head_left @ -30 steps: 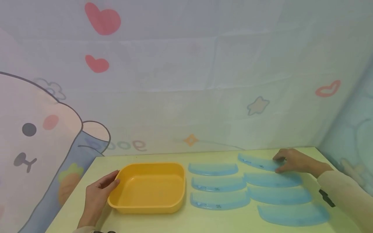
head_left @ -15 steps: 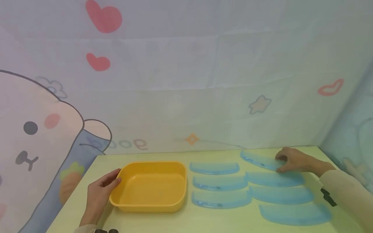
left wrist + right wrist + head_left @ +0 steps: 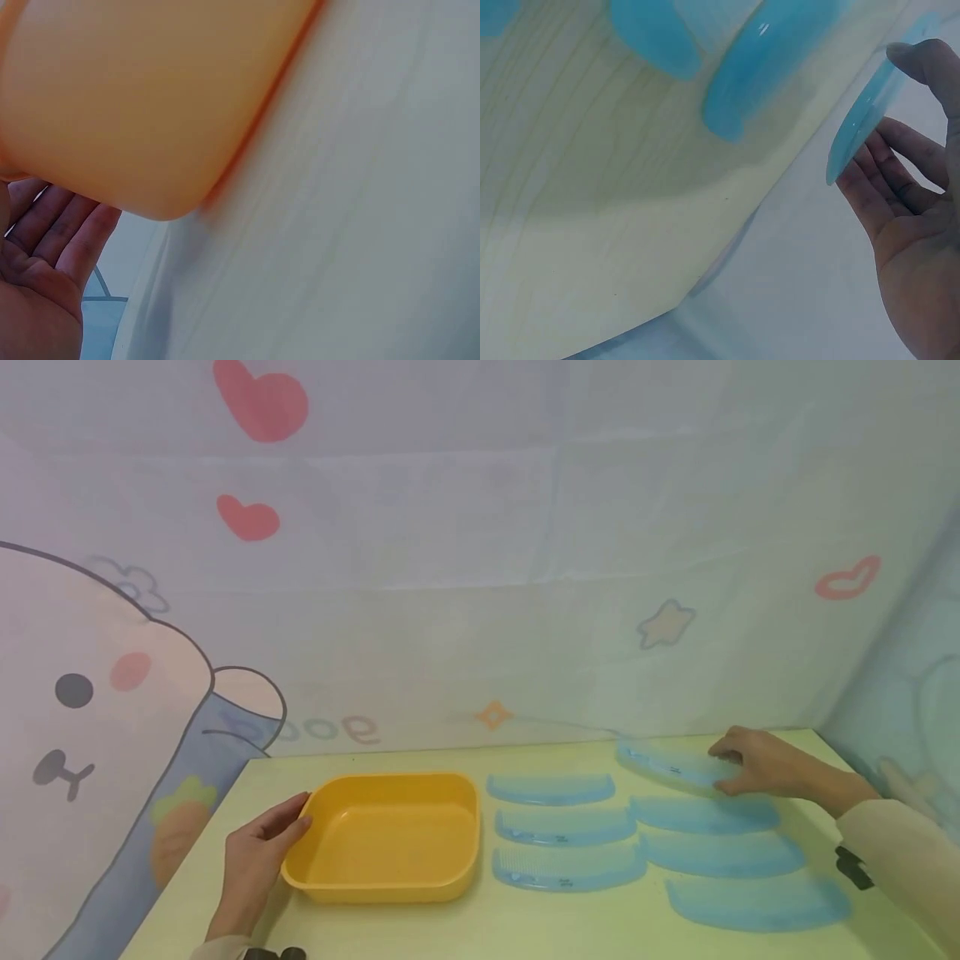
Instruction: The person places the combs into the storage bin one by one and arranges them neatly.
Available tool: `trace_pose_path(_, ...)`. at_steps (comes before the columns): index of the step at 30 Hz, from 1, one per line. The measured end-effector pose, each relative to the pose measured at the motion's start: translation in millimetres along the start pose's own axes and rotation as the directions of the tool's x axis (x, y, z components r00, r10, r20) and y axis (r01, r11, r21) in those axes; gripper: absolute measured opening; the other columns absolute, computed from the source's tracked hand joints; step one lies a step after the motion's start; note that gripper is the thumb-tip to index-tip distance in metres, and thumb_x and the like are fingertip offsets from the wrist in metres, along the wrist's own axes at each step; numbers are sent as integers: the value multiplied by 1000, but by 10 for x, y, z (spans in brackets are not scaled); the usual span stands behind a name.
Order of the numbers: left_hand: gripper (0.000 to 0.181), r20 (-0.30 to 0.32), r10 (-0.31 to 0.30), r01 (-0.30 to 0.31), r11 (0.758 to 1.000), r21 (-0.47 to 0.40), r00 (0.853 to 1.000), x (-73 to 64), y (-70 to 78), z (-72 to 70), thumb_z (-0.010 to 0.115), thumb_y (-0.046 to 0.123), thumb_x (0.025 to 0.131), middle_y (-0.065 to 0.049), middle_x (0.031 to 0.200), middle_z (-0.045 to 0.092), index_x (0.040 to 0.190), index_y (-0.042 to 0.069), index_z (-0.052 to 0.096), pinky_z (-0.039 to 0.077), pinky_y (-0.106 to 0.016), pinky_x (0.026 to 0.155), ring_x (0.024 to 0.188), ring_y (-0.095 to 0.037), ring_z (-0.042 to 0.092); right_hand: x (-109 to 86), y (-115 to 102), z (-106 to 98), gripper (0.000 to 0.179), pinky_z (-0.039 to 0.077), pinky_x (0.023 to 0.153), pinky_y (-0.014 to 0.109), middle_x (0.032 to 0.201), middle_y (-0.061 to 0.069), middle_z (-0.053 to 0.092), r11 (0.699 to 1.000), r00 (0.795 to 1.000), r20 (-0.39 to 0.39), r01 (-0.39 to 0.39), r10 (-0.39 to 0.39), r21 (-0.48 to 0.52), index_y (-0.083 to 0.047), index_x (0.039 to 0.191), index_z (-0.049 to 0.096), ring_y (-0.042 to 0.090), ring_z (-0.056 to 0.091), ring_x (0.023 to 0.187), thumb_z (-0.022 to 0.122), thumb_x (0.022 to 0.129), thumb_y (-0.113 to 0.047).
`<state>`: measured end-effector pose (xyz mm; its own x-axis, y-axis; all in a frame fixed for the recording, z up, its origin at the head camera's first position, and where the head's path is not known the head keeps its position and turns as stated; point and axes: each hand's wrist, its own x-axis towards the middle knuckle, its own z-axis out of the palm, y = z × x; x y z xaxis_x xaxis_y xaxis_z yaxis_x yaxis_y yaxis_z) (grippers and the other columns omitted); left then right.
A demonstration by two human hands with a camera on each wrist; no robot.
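Note:
My left hand (image 3: 253, 860) grips the left rim of a yellow plastic tray (image 3: 390, 843), thumb over the rim and fingers along the outside. In the left wrist view those fingers (image 3: 75, 232) show beside the tray's wall (image 3: 150, 112). At the far right of the table my right hand (image 3: 772, 768) holds the right end of a translucent blue comb (image 3: 667, 770). The right wrist view has this comb (image 3: 866, 112) between my thumb (image 3: 922, 60) and fingers. It lies aslant, its left end toward the back edge.
Beside the tray lies a column of three blue combs (image 3: 566, 827). Further right, three more combs (image 3: 757, 903) lie in a column below the held one. A printed cloth backdrop (image 3: 450, 610) hangs directly behind the pale table (image 3: 570, 927).
My right hand has shifted slightly right at the comb's end, its thumb and forefinger spread a little more. The left hand and tray stay in place; the head view tilts a little.

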<state>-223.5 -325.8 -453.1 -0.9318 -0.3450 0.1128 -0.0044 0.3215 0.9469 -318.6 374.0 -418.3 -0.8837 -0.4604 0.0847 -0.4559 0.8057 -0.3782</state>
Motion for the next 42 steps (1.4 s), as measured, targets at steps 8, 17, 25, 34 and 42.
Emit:
trace_pose_path(8, 48, 5, 8, -8, 1000, -6, 1000, 11, -7, 0, 81, 21, 98, 17, 119, 75, 140, 2, 69, 54, -10, 88, 102, 9, 65, -17, -256, -37, 55, 59, 78, 43, 111, 6, 65, 998, 996, -77, 43, -46, -35, 6, 126, 71, 22, 65, 96, 89, 87, -27)
trace_pose_path(17, 44, 10, 17, -17, 1000, -17, 1000, -4, -4, -10, 80, 19, 98, 17, 118, 75, 138, 2, 70, 54, -12, 89, 102, 8, 66, 75, -689, -26, 50, 58, 80, 43, 111, 1, 65, 988, 985, -96, 140, -147, -72, 3, 125, 74, 17, 63, 94, 88, 86, -26)
trace_pose_path(25, 46, 25, 20, -20, 1000, 11, 999, -8, 5, -11, 80, 22, 99, 8, 126, 74, 139, 3, 70, 54, -11, 89, 103, 10, 65, 154, -1108, -2, 48, 58, 78, 39, 111, -2, 64, 979, 975, -89, 201, -204, -44, 1, 126, 74, 13, 60, 93, 87, 88, -25)
trace_pose_path(34, 44, 16, 20, -20, 1000, 14, 1000, -2, -1, -18, 80, 21, 99, 8, 125, 75, 138, 3, 71, 54, -11, 89, 103, 9, 65, 330, -1542, 110, 50, 59, 82, 43, 117, 3, 63, 968, 965, -73, 252, -251, 1, 1, 130, 72, 19, 64, 99, 85, 89, -24)
trace_pose_path(42, 42, 8, 25, -25, 1000, 2, 1000, 14, -23, -4, 80, 19, 99, 8, 123, 75, 137, 3, 72, 54, -12, 90, 103, 9, 65, 526, -1897, 297, 51, 59, 85, 43, 119, 4, 63, 942, 941, -63, 334, -332, 32, 0, 133, 71, 22, 65, 102, 85, 91, -25)
